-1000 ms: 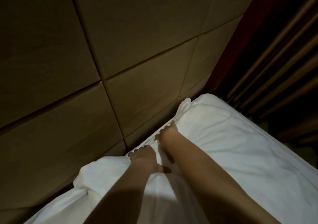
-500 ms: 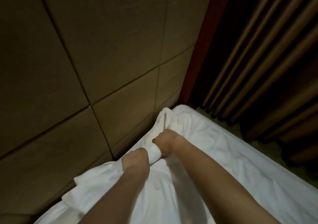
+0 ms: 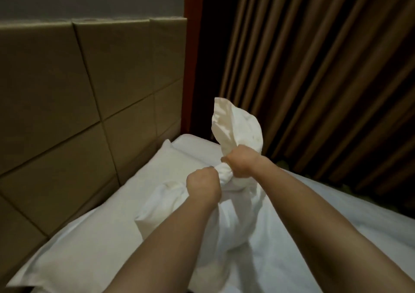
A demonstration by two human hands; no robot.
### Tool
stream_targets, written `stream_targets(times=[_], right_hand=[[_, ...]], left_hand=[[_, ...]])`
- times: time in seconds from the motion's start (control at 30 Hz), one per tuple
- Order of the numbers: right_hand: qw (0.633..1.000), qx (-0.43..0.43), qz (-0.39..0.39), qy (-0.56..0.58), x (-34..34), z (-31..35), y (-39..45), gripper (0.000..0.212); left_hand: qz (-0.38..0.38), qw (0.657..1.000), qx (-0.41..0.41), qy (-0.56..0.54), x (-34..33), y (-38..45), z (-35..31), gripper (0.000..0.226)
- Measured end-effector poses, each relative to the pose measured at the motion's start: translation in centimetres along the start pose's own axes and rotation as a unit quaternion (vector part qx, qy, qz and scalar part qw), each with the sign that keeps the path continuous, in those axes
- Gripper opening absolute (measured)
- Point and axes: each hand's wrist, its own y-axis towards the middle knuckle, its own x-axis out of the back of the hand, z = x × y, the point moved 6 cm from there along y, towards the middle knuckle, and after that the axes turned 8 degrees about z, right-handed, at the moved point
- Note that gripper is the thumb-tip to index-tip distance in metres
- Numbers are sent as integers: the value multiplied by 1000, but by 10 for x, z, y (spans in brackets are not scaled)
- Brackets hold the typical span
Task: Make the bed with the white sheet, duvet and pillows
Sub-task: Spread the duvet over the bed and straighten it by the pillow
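Over the bed (image 3: 336,236), the left hand (image 3: 202,186) and right hand (image 3: 243,163) each curl their fingers tight round a gathered neck of white pillow (image 3: 226,216), lifted near the headboard (image 3: 67,112). A loose grip could let the stuffing slide; the free flap (image 3: 233,126) might brush the curtain (image 3: 325,67).

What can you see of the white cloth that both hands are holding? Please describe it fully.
The white cloth looks like soft, thin bedding fabric, creased all over. It is bunched into a narrow twisted neck that the left hand and the right hand grip side by side. Above the right hand a loose end stands up like a flap, in front of the brown curtain. Below the hands it spreads wide and drapes onto the bed. Whether it is a sheet or duvet cover I cannot tell.
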Motion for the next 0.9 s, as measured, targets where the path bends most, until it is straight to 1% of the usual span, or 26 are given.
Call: stream_targets(times=[0.13,0.3,0.47,0.6,0.67,0.83,0.9], right_hand=[[999,-28,-3,20,-29,7,-60,28],[999,-41,3,16,-59,9,-102,36],[998,-49,-13,39,-104,-10,-127,26],[998,-34,-2,49,-150,-30,-136,35],[999,-21,1,35,-176,-44,-141,38],[999,41,-2,3,-239,-78,-176,41],[998,55,-10,-1,-258,-98,-190,42]], left_hand=[[3,999,-31,27,-21,-46,-34,30],[17,996,-61,57,-42,-73,-65,28],[35,993,-86,77,-59,-80,-107,28],[51,993,-71,77,-80,-81,-148,27],[65,993,-58,74,-92,-81,-175,27],[107,991,-19,81,-127,-89,-257,25],[108,991,-12,80,-132,-91,-291,26]])
